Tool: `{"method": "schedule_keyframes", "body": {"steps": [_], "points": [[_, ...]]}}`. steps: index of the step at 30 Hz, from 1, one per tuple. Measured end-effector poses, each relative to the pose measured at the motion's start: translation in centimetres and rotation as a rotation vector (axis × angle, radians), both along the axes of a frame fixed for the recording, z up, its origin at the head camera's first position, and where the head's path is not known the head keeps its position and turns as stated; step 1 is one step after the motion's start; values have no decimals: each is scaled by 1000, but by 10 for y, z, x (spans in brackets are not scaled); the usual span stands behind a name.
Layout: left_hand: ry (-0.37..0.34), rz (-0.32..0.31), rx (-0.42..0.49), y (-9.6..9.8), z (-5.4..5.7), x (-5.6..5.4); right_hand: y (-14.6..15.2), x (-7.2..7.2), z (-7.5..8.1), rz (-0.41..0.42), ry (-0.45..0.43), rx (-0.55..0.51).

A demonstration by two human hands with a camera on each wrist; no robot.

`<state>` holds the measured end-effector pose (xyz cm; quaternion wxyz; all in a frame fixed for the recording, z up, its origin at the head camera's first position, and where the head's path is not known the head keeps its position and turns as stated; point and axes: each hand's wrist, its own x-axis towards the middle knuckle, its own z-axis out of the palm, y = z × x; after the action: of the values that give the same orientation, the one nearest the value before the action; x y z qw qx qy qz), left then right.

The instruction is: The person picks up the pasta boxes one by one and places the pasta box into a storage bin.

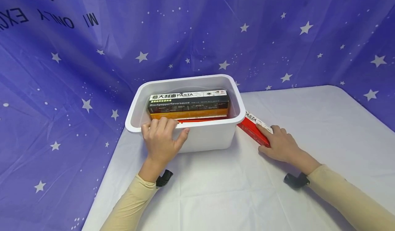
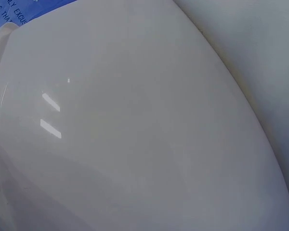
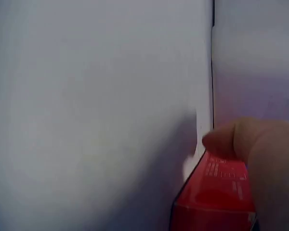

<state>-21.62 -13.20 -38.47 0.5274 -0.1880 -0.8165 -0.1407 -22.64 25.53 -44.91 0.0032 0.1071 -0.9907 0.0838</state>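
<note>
A white plastic bin stands on the table with my left hand at its front rim. The fingers of that hand hook over the rim, and its thumb lies against the outside wall. The bin's glossy wall fills the left wrist view. My right hand grips the near end of a red and white pasta box, just right of the bin. The far end of this box is hidden behind the bin's corner. In the right wrist view, the thumb presses on the red box.
Inside the bin, a black and orange pasta box labelled black pepper flavor sauce stands on its edge. A red box lies in front of it, partly hidden. A white cloth covers the table. Behind hangs a purple starry curtain.
</note>
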Motion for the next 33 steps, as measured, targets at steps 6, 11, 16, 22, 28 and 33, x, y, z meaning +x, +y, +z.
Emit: {"method": "schedule_keyframes", "body": {"steps": [6, 11, 16, 22, 28, 33], "points": [[-1, 1, -1, 0, 0, 0, 3, -11, 4, 68, -4, -22], [-2, -1, 3, 0, 0, 1, 2, -14, 5, 80, -13, -22], [0, -4, 3, 0, 0, 1, 2, -16, 3, 86, -17, -25], [-1, -1, -2, 0, -1, 0, 2, -14, 4, 89, -31, -34], [-4, 1, -6, 2, -1, 0, 8, -10, 12, 86, -35, -12], [5, 6, 0, 0, 0, 0, 14, -7, 25, 104, -28, 12]]}}
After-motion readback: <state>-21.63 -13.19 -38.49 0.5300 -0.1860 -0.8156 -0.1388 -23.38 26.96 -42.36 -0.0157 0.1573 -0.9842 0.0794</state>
